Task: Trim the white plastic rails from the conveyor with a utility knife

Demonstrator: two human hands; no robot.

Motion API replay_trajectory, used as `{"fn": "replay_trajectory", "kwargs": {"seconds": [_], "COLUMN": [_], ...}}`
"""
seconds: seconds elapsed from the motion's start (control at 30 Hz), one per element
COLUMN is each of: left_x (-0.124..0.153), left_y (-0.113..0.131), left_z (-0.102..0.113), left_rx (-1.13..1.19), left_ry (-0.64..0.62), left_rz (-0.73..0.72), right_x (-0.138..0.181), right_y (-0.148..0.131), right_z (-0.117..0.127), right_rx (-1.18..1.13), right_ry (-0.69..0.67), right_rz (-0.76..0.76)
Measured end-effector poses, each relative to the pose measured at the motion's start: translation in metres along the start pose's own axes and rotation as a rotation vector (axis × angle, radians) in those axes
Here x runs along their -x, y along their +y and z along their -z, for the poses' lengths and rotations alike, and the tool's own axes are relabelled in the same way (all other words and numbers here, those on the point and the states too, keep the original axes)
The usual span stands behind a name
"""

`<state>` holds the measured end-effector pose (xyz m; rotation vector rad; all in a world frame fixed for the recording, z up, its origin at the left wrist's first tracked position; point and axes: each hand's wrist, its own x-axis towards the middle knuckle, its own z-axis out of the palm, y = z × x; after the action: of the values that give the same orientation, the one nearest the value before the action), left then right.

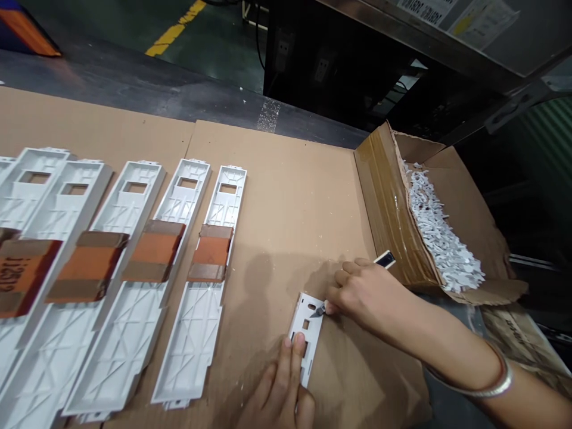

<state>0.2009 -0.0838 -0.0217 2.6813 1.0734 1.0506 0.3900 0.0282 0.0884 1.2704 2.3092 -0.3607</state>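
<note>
A small white plastic plate [314, 336] with oval, square and slot-shaped cutouts lies on the cardboard. My left hand [279, 387] holds its lower part down, two fingertips pressing on its face. Gripped in my right hand [357, 292] is a craft knife [385, 259], whose dark end sticks out behind the knuckles. Its pointed metal tip touches the plate beside the oval hole near the top. My own fingers hide most of the knife's handle and the plate's lower left edge.
Several long white plastic housings [190, 342] lie in a row at left, each with an orange-and-brown block [210, 256] across it. At right, a cardboard box [386, 196] contains many white plastic scraps [435, 229]. Dark machinery [322, 65] stands behind the table.
</note>
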Motion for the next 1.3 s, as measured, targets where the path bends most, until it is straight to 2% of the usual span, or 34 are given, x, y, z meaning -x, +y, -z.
{"fn": "replay_trajectory", "kwargs": {"seconds": [0.07,0.13,0.3,0.53,0.67,0.77,0.87,0.93,1.0,1.07,1.13,1.23,1.3], "left_x": [-0.002,-0.005,-0.014,-0.017,-0.015,-0.009,-0.004,-0.004,-0.006,-0.008,-0.009,-0.005,-0.002], "left_y": [0.001,0.001,-0.002,-0.007,-0.006,-0.003,-0.001,-0.002,-0.004,-0.006,-0.006,-0.004,-0.004], "left_z": [0.001,0.006,0.02,0.026,0.025,0.017,0.01,0.009,0.011,0.013,0.012,0.009,0.01], "left_rx": [-0.019,-0.045,-0.102,-0.1,-0.076,-0.051,-0.025,-0.027,-0.033,-0.036,-0.023,0.003,-0.001], "left_ry": [0.019,-0.003,-0.174,-0.223,-0.21,-0.16,-0.038,-0.027,-0.083,-0.121,-0.084,0.008,-0.043], "left_rz": [-0.001,-0.009,-0.051,-0.08,-0.051,-0.009,0.015,-0.001,-0.033,-0.059,-0.043,0.014,0.015], "right_x": [-0.008,-0.016,-0.032,-0.049,-0.031,-0.005,0.022,0.037,0.048,0.054,0.057,0.056,0.056], "right_y": [0.005,0.009,0.01,-0.019,-0.028,-0.021,-0.01,-0.008,-0.013,-0.023,-0.036,-0.055,-0.065], "right_z": [0.003,0.004,0.013,0.025,0.03,0.035,0.026,0.008,-0.016,-0.041,-0.062,-0.082,-0.09], "right_rx": [0.012,0.035,0.137,0.31,0.4,0.424,0.345,0.247,0.125,0.0,-0.121,-0.285,-0.361], "right_ry": [-0.033,-0.001,0.138,0.188,0.21,0.301,0.404,0.445,0.471,0.486,0.495,0.527,0.58], "right_rz": [0.048,0.123,0.302,0.475,0.51,0.415,0.154,-0.047,-0.188,-0.28,-0.356,-0.462,-0.532]}}
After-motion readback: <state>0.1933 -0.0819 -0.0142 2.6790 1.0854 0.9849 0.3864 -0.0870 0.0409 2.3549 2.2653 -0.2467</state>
